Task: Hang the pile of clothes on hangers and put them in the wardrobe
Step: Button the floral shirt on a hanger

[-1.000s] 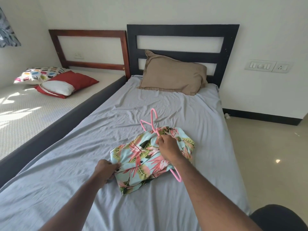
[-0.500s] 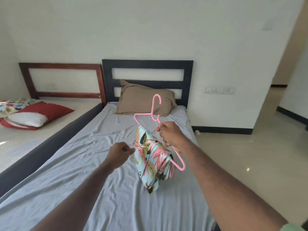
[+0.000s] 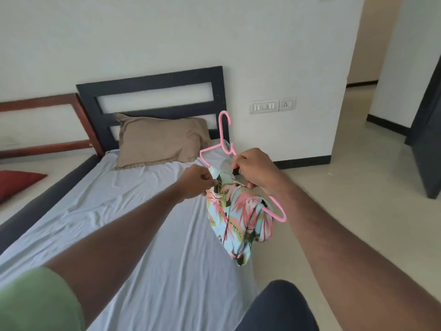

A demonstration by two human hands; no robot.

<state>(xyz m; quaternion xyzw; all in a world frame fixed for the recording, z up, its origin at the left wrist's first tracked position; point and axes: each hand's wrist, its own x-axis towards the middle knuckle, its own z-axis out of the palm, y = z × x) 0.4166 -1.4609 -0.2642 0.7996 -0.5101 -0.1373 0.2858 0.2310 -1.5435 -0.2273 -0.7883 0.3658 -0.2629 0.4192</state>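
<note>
Above the bed (image 3: 143, 223), a floral garment (image 3: 235, 211) is bunched on a pink hanger (image 3: 224, 130), clamped by the right hand (image 3: 256, 172); fabric is pinched by the left hand (image 3: 195, 182). Straightening and wardrobe placement remain.

The hanger (image 3: 225, 137) is pink. The garment (image 3: 235, 211) on it is light blue with a print of pink flowers and green leaves. The bed sheet (image 3: 143, 223) is a pale grey-blue, plain, without pattern. The pillow (image 3: 160, 139) is plain brown-beige. The headboard (image 3: 152, 81) behind it is black, and the headboard of the second bed (image 3: 43, 101) is red-brown. A cushion (image 3: 16, 181) at the left is dark red. The sleeve (image 3: 35, 304) is green. The wall (image 3: 167, 32) is white.
</note>
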